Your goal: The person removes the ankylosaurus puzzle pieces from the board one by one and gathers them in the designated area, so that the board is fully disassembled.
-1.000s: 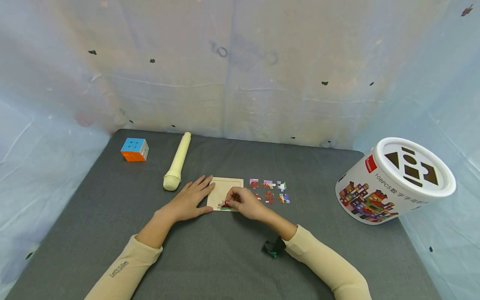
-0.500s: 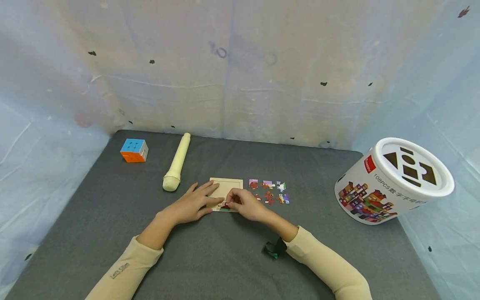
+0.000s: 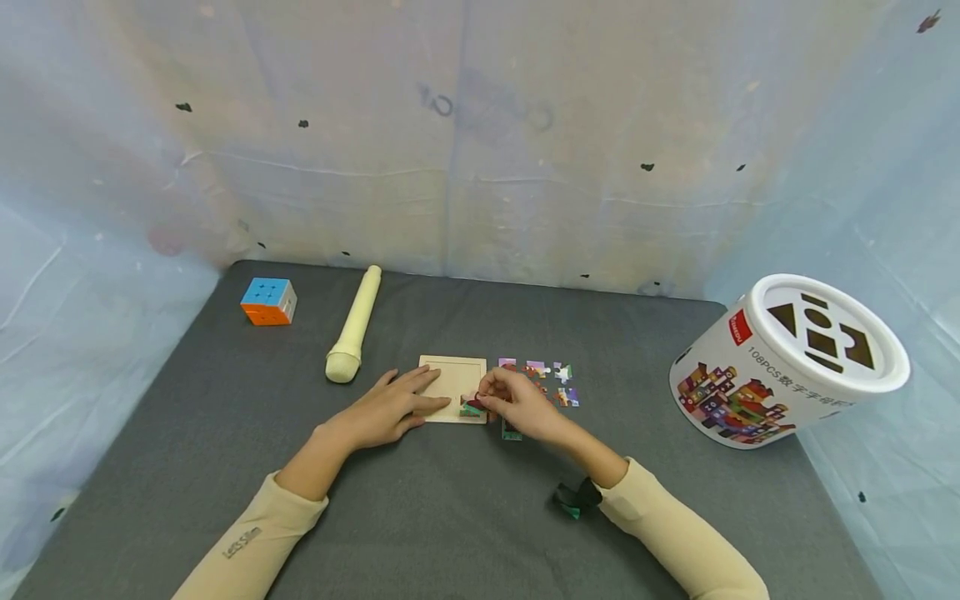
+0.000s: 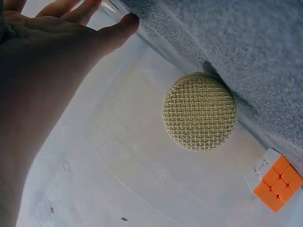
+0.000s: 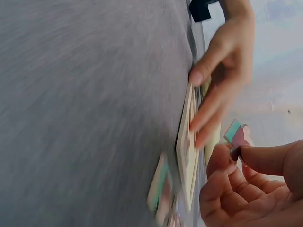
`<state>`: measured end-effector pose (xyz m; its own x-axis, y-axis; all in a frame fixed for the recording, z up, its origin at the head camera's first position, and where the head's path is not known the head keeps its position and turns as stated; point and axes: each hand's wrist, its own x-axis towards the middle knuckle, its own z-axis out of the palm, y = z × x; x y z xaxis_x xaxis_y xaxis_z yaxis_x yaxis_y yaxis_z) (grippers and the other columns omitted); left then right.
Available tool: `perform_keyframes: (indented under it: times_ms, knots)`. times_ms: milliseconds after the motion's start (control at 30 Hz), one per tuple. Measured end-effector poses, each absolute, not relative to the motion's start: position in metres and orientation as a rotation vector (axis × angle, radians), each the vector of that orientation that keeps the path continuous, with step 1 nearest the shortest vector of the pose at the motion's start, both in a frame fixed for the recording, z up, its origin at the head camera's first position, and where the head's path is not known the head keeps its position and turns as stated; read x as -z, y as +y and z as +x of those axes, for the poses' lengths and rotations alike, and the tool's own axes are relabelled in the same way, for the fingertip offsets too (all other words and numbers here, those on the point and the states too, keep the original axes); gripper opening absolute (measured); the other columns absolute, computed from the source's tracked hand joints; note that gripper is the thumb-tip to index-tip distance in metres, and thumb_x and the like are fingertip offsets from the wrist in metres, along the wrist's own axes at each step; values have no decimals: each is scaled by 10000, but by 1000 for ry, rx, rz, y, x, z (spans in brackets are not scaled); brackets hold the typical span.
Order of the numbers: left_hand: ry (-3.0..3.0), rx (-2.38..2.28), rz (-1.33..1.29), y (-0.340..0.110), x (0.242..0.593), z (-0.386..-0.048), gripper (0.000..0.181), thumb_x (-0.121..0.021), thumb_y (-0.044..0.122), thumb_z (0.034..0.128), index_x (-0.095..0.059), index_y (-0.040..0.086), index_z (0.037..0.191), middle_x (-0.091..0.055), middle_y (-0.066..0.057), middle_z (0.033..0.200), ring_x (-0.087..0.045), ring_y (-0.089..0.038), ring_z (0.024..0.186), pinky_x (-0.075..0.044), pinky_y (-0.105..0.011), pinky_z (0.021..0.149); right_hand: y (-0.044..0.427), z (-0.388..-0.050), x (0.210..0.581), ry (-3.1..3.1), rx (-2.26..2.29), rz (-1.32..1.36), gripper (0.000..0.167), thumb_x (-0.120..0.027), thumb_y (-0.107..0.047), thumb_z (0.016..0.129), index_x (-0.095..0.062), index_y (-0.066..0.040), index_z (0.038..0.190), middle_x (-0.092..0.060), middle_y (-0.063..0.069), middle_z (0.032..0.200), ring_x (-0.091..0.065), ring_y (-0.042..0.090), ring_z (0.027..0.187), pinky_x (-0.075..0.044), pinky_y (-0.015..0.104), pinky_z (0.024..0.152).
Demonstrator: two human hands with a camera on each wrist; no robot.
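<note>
My left hand (image 3: 378,410) rests with extended fingers on the left side of a shallow square wooden puzzle tray (image 3: 455,375). Between thumb and forefinger, my right hand (image 3: 519,405) pinches a jigsaw piece (image 5: 237,135) coloured green, pink and dark red. That piece is held up over the tray's lower right corner in the head view. Several loose jigsaw pieces (image 3: 562,372) lie right of the tray, some partly hidden by the right hand. One green-edged piece (image 3: 512,432) shows just below that hand. The left wrist view catches little of the left hand's fingertips.
A pale yellow toy microphone (image 3: 355,329) lies left of and behind the tray. Farther left sits a blue, orange and white puzzle cube (image 3: 268,301). A large white block bucket (image 3: 780,367) with a shape-sorter lid stands at right on the grey cloth (image 3: 420,517).
My right hand has moved rightward from the tray's lower middle to its right edge, carrying the jigsaw piece. My left hand's fingers have shifted slightly right across the tray.
</note>
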<state>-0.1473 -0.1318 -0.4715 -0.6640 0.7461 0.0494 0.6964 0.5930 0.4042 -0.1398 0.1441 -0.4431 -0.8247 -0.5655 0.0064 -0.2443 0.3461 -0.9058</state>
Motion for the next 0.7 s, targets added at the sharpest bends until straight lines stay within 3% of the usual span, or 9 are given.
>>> perform_keyframes:
  times_ms: [367,700]
  knots:
    - [2697,-634,1250,-132,471,-148,444,-681,115,956,-623,180,1392,-359,-214,1559,-309,-409,1441,-262,-706,1065,217,-128,441,2449,1365,-606,168,-596,70,959,-624,103,1121,-644,143,846,-651,305,675,-544,379,586]
    - [2707,-590,1223,-130,468,-146,450,-679,92,954,-622,177,1392,-371,-224,1548,-328,-402,1435,-288,-699,1055,232,-117,451,2405,1354,-615,204,-619,106,926,-628,129,1129,-625,173,839,-645,321,640,-560,359,576]
